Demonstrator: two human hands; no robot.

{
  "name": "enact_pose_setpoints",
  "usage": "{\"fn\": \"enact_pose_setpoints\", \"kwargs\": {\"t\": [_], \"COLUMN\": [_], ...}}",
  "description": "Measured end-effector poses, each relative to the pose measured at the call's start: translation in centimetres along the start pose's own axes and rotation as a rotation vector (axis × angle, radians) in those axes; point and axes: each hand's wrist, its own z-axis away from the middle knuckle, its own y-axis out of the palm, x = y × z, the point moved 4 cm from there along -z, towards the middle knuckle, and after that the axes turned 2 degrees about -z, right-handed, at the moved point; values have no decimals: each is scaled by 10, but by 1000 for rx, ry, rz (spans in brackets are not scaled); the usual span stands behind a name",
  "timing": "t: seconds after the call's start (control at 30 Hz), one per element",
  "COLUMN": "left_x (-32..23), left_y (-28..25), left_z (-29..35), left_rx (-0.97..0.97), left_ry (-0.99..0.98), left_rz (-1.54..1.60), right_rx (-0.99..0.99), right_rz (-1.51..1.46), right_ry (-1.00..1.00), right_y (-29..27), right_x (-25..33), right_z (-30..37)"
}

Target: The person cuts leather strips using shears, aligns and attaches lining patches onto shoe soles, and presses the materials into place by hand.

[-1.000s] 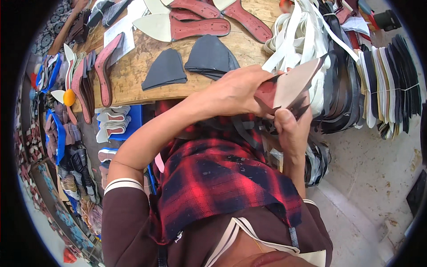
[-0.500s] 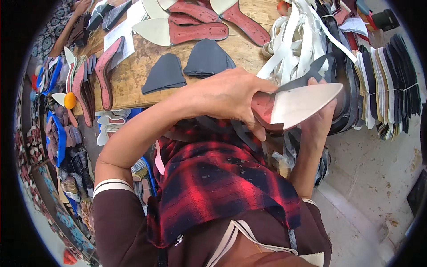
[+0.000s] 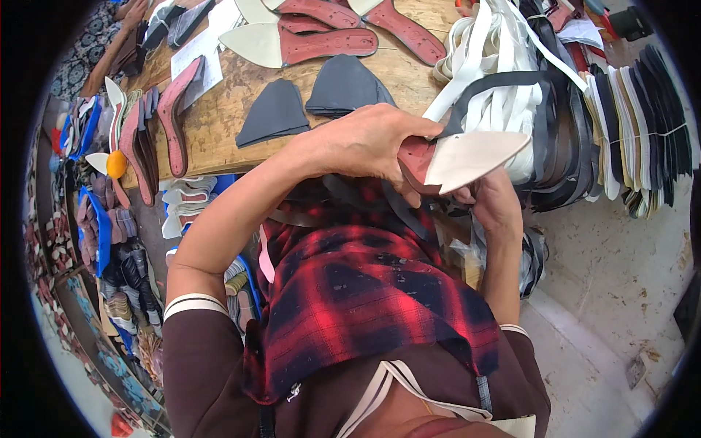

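A pointed shoe insole, red at the heel part with a cream toe, is held above the table's front edge. My left hand is closed round its red end, the thumb below and the fingers on the far side. Beneath the near edge of the cream toe is my right hand, its fingers curled. What they grip, if anything, is hidden by the insole. From the insole's far edge a black strip arches up across the white straps.
Two stacks of dark toe-shaped pieces lie on the wooden table, with more red-and-cream insoles behind. White straps hang at the right, beside tied bundles of strips. Another person's arm shows at the far left.
The insole has moved left and slightly toward me. My right hand has come from around the toe's far side to below its near edge, and the black strip now arches higher.
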Motion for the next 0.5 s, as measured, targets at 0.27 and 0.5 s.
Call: {"fn": "enact_pose_setpoints", "kwargs": {"t": [0.27, 0.5], "left_x": [7, 15], "left_y": [-3, -11], "left_z": [7, 27], "left_rx": [89, -59], "left_ry": [1, 21], "left_rz": [-65, -19], "right_rx": [154, -3], "right_rz": [-99, 114], "right_ry": [18, -170], "right_y": [4, 1], "right_x": [3, 42], "right_z": [-14, -20]}}
